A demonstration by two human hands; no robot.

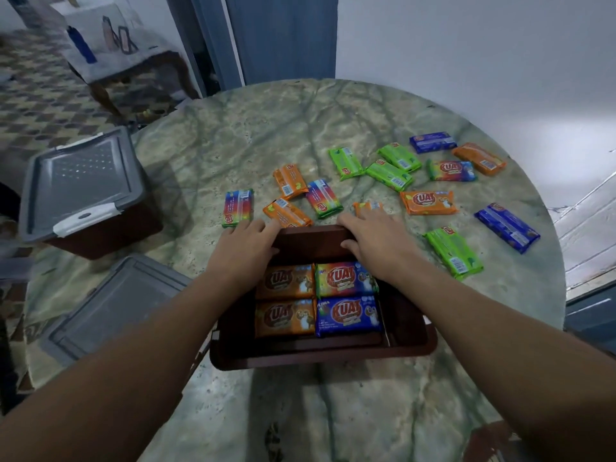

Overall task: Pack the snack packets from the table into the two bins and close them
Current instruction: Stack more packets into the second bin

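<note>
Open dark-brown plastic bin (410,331) at the near edge of the round marbled green table (266,128) holds four snack packets (318,300) laid flat. Left hand (245,243) and right hand (373,238) rest spread on its far rim, holding nothing. Loose grey lid (110,305) lies left. Second lidded bin (83,191) sits at the left edge. Loose packets (428,202) lie beyond. Judged mid-packing; next: reach and gather packets just past the rim.

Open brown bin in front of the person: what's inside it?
The open brown bin holds four packets: two orange packets on the left, a rainbow packet and a blue packet on the right. Anything beneath them, or under the hands at the far end, is hidden.
</note>
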